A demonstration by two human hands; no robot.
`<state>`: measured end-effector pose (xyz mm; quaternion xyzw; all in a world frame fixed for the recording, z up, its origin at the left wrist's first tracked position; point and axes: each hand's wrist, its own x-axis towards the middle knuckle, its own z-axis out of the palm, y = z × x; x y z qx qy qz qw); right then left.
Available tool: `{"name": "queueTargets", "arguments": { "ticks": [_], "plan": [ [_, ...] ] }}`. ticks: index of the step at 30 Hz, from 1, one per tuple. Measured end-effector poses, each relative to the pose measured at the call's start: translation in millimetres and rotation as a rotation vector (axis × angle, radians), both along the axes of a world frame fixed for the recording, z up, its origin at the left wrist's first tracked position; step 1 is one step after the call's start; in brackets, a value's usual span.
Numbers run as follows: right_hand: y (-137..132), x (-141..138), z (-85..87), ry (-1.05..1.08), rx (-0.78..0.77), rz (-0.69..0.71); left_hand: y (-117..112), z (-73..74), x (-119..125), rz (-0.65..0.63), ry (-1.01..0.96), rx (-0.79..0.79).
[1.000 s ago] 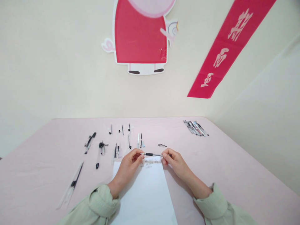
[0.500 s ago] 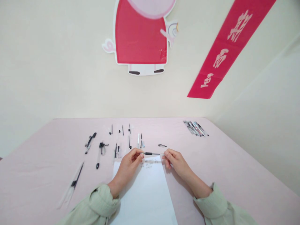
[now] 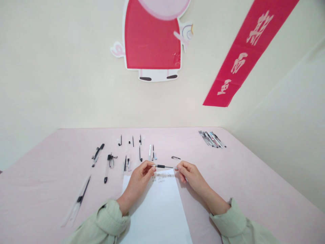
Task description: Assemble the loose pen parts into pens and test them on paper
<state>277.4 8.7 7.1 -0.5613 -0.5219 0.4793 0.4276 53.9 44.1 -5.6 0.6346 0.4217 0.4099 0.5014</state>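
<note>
A pen with a black grip and a clear barrel lies level between my hands, just above the top edge of a white paper sheet. My left hand is closed, pinching the pen's left end between thumb and fingers. At the other end, my right hand is closed with its fingertips on the pale end of the barrel, and its fingers partly hide that end. Handwritten marks show on the paper under the pen. A clear-and-black pen cap lies just beyond my right hand.
Several pens lie in a row at the back right of the pink-covered table. On the left are taken-apart pens: a black pen part, a clear barrel with a black end, a dark refill, and several small refills and caps behind.
The pen's right end has dipped slightly, and my right hand's fingers have shifted a little on it. My left hand keeps its grip in nearly the same place.
</note>
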Motion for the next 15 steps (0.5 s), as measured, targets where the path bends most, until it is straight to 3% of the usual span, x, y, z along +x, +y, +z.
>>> {"name": "queueTargets", "arguments": {
  "ticks": [15],
  "plan": [
    [1.0,1.8,4.1,0.085,0.010,0.016,-0.2,-2.1,1.1,0.016,-0.015,-0.003]
  ]
}}
